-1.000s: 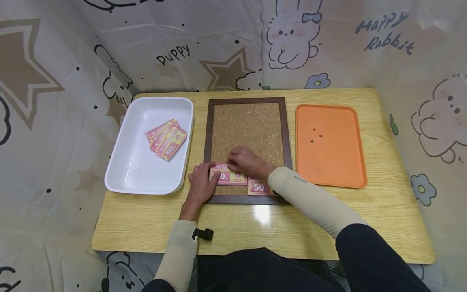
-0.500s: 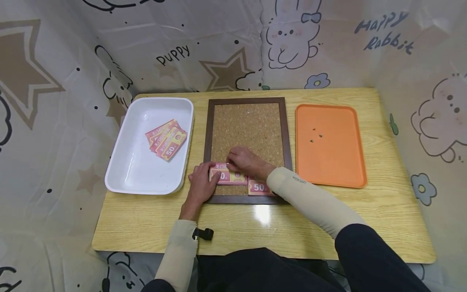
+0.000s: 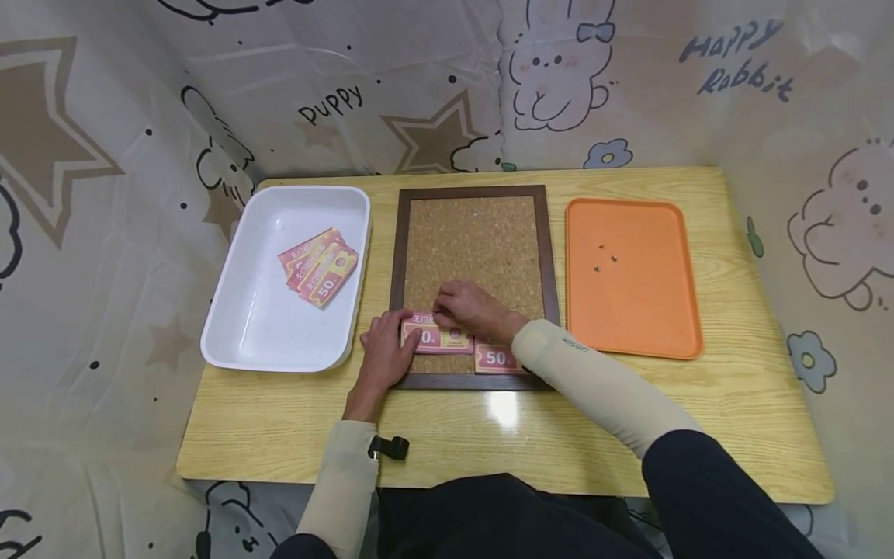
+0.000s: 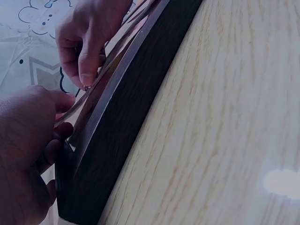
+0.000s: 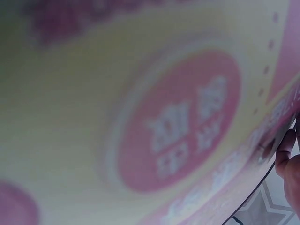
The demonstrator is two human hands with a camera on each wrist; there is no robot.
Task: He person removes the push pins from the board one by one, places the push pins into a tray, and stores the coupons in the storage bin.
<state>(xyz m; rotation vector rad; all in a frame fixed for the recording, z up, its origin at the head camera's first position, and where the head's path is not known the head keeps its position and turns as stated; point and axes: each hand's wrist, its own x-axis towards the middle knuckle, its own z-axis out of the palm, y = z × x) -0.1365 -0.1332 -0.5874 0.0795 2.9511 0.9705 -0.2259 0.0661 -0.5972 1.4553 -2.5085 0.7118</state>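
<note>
My left hand (image 3: 386, 349) lies over the left frame of a cork board (image 3: 482, 248), its thumb on a pink and yellow 50 coupon (image 3: 454, 341). In the left wrist view, bent fingers of this left hand (image 4: 28, 150) sit around the coupon's edge and the dark frame. My right hand (image 3: 471, 310) pinches a small shiny thumbtack (image 4: 87, 87) at the coupon's upper edge. A second coupon (image 3: 494, 359) lies to the right, partly hidden under the right forearm. Close up, the right wrist view shows a coupon's round pink print (image 5: 178, 122).
Several more coupons (image 3: 321, 268) lie fanned in a white basin (image 3: 244, 318) on the left. An orange tray (image 3: 635, 318) on the right holds a few small thumbtacks (image 3: 614, 259). All stand on a wooden table (image 3: 447, 442), with printed cloth around it.
</note>
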